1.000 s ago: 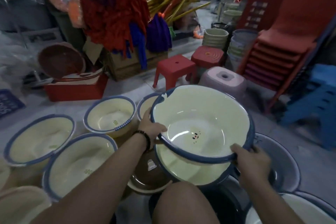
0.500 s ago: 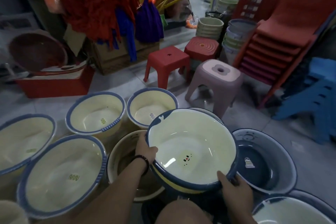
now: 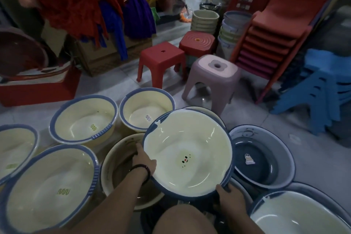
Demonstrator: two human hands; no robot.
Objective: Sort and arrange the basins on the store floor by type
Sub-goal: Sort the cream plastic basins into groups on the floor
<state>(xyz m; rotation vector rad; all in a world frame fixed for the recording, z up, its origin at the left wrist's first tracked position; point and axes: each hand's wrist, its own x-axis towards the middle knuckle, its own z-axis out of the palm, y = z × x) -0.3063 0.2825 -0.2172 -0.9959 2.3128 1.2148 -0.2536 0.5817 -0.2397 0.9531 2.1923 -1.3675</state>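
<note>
The left hand (image 3: 143,159) grips the face-print basin (image 3: 187,155) at nine o'clock, the right hand (image 3: 228,196) at five, over a matching basin (image 3: 206,110).

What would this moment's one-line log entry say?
left hand: grips left rim of cream, blue-rimmed round plastic basin; right hand: grips its near rim; beside it, right: dark blue round plastic basin
</note>
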